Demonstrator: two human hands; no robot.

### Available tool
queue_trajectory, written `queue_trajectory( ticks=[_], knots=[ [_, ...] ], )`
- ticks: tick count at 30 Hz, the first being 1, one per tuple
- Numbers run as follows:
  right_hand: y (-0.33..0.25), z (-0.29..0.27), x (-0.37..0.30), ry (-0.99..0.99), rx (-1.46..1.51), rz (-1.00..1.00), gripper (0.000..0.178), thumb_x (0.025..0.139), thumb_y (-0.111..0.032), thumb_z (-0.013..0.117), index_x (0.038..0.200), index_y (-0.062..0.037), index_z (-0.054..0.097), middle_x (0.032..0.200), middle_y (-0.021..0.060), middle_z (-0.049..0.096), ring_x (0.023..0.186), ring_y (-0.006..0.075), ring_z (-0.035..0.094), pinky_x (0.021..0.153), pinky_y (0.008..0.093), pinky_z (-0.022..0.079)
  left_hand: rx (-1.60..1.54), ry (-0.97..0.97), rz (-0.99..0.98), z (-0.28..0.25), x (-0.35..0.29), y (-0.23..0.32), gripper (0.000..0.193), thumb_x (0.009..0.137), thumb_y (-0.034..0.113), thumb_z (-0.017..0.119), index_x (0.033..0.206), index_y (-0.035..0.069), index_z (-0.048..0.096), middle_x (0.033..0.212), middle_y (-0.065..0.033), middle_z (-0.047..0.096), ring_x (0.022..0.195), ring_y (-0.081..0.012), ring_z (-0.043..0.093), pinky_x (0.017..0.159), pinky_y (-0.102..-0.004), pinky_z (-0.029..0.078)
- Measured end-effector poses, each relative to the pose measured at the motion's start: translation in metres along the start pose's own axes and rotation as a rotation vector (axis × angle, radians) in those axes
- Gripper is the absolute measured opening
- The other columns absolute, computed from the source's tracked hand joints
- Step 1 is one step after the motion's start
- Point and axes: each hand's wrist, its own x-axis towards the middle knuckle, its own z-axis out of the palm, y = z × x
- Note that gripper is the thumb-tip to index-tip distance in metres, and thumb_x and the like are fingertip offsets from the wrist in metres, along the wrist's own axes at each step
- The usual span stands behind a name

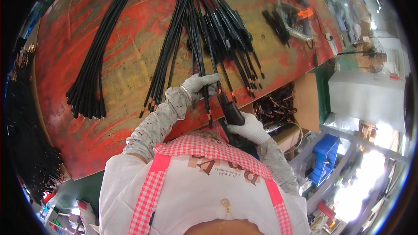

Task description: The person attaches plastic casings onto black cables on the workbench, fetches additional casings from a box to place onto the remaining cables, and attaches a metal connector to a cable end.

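Observation:
My left hand (200, 86), in a pale work glove, is closed around black cables (203, 67) near their lower ends. Just below it, a cable's coppery tip (209, 116) sticks out toward me. A white glove covers my right hand (250, 128), whose fingers wrap a thick black tubular sleeve (231, 111). The sleeve tilts up and left, its upper end close to a cable beside my left hand; whether the cable enters it I cannot tell. Farther up the bundle, several cables carry similar black sleeves (222, 30). My right fingertips are partly hidden.
The worn red table (69, 143) carries a looped cable bundle (89, 78). At the back right lie black parts (277, 26) and an orange-handled tool (305, 13). A cardboard box (306, 100) with dark and coppery parts stands right of the table's edge, near a blue bin (324, 159).

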Motion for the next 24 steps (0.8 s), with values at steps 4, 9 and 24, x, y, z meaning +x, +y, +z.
queue_trajectory(
  ticks=[4, 9, 24],
  knots=[
    [-0.007, 0.005, 0.034, 0.029, 0.274, -0.062, 0.052, 0.071, -0.038, 0.076, 0.109, -0.0040, 0.063, 0.087, 0.0087, 0.068, 0.075, 0.0156, 0.064, 0.070, 0.0306, 0.050, -0.006, 0.015, 0.013, 0.002, -0.002, 0.006, 0.016, 0.086, 0.017, 0.070, 0.090, 0.003, 0.066, 0.071, -0.0014, 0.060, 0.054, -0.0095, 0.055, 0.050, -0.0242, 0.051],
    [-0.028, 0.001, 0.053, -0.010, 0.562, -0.139, 0.039, 0.077, -0.028, 0.076, 0.103, -0.0015, 0.064, 0.087, 0.0068, 0.068, 0.072, 0.0144, 0.062, 0.066, 0.0295, 0.050, -0.083, 0.239, 0.377, -0.032, 0.001, 0.054, 0.019, 0.087, 0.022, 0.067, 0.088, 0.004, 0.062, 0.070, -0.0030, 0.059, 0.056, -0.0128, 0.060, 0.051, -0.0262, 0.053],
    [-0.118, -0.065, 0.112, 0.400, -0.278, -0.212, 0.051, 0.071, -0.042, 0.068, 0.109, -0.0083, 0.063, 0.095, 0.0160, 0.068, 0.092, 0.0323, 0.065, 0.080, 0.0430, 0.049, -0.311, 0.006, 0.369, -0.049, 0.036, 0.056, 0.027, 0.092, 0.018, 0.059, 0.116, 0.010, 0.048, 0.079, -0.0066, 0.058, 0.058, -0.0175, 0.060, 0.056, -0.0325, 0.056]
  ],
)
